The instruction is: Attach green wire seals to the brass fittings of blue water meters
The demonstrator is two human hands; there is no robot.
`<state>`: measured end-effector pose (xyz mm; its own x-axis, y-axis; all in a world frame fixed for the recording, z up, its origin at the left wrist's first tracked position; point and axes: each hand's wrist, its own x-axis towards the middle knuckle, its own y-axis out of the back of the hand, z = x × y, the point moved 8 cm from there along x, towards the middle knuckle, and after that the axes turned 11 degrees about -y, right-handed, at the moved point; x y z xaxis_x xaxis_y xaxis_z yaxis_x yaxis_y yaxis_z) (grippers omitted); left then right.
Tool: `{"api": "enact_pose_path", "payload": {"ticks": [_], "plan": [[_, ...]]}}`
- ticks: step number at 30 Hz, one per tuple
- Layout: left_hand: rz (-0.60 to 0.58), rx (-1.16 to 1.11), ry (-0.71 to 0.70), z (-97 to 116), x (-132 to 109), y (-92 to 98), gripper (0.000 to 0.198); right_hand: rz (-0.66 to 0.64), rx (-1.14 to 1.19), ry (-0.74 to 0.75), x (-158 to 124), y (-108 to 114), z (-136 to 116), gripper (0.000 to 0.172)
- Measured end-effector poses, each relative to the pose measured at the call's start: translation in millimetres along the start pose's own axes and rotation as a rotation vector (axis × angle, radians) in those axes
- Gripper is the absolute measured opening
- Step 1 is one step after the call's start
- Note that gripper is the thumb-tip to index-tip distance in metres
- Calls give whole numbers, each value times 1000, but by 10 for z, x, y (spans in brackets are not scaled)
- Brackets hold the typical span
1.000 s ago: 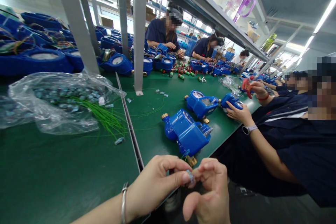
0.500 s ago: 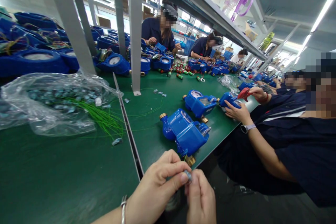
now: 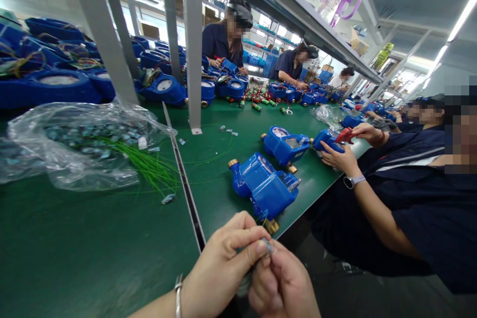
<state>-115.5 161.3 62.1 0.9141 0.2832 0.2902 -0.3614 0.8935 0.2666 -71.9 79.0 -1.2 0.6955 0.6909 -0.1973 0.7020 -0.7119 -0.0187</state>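
My left hand (image 3: 227,258) pinches a small grey-blue wire seal (image 3: 267,245) between thumb and index finger. My right hand (image 3: 285,283) is closed at the seal's other side, its curled fingertips touching it; a wire end in them is too small to make out. A green wire (image 3: 265,219) runs up from the fingers towards the nearest blue water meter (image 3: 268,191), which lies just beyond my hands with brass fittings at its ends. Behind it stands a second blue meter (image 3: 285,144).
To the left, a clear plastic bag (image 3: 89,179) holds many seals, with green wires (image 3: 149,164) spilling out. A metal strip (image 3: 184,181) crosses the green table. At right, a co-worker's hand (image 3: 341,159) steadies another meter, the other holding a red tool (image 3: 345,135). Shelf posts (image 3: 193,59) rise ahead.
My right hand has turned, its fingers curling in more tightly at the seal. My left hand keeps its pinch. The meters stay in place; the view has shifted slightly.
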Motion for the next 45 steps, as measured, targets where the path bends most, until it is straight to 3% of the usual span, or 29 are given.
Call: {"api": "enact_pose_path", "payload": {"ticks": [1, 2, 5, 7, 9, 12, 13, 15, 17, 19, 21, 22, 25, 26, 27, 28, 30, 32, 33, 35, 38, 40, 42, 45], "plan": [[7, -4, 3, -10, -2, 5, 35, -13, 1, -6, 12, 3, 21, 38], [20, -10, 5, -21, -4, 13, 33, 58, -46, 52, 8, 59, -2, 36], [55, -18, 16, -56, -13, 26, 30, 415, -330, 426, -157, 223, -203, 22], [65, -14, 15, -63, -17, 26, 30, 474, -413, 547, -214, 211, -233, 23], [48, -27, 15, -62, -18, 11, 33, 377, -306, 424, -114, 213, -130, 32], [23, -40, 14, -54, -16, 0, 36, 34, 46, -7, 70, 66, 197, 44], [23, -41, 17, -56, -16, 2, 37, -25, 115, -94, 75, 20, 263, 44], [26, -30, 25, -70, -16, 7, 37, 74, 78, -44, 48, 79, 234, 39], [22, -19, 27, -88, -15, 0, 36, 341, -117, 204, -59, 230, 45, 32], [31, -9, 24, -102, -13, 3, 34, 483, -287, 426, -174, 256, -131, 30], [42, -6, 23, -108, -7, 15, 35, 424, -282, 432, -138, 238, -174, 29], [40, -6, 20, -105, -1, 19, 35, 318, -204, 337, -61, 214, -136, 32], [29, 1, 11, -96, 17, 37, 34, -126, 147, -136, 98, -40, 127, 36], [34, 5, 14, -103, 19, 48, 33, -185, 207, -216, 91, -96, 169, 37], [43, 9, 21, -116, 17, 60, 32, -154, 202, -214, 90, -86, 172, 37], [52, 12, 29, -133, 13, 68, 32, -45, 139, -136, 88, -17, 137, 36], [57, 11, 40, -162, -1, 66, 32, 269, -69, 144, 7, 168, -18, 34], [53, 12, 39, -172, -10, 54, 33, 457, -242, 367, -106, 225, -132, 30], [50, 13, 37, -171, -11, 50, 33, 469, -272, 419, -120, 219, -152, 29], [42, 15, 37, -164, -6, 45, 35, 340, -171, 349, -28, 189, -105, 32], [31, 24, 28, -150, 17, 54, 36, -119, 300, -113, 164, -64, 154, 37], [27, 38, 23, -150, 30, 60, 35, -323, 537, -327, 145, -242, 227, 35], [13, 28, 31, -156, 35, 47, 33, -265, 524, -288, 151, -190, 214, 36], [37, 6, 21, -132, 32, 54, 26, 51, 185, 5, 120, 99, 82, 35]]}}
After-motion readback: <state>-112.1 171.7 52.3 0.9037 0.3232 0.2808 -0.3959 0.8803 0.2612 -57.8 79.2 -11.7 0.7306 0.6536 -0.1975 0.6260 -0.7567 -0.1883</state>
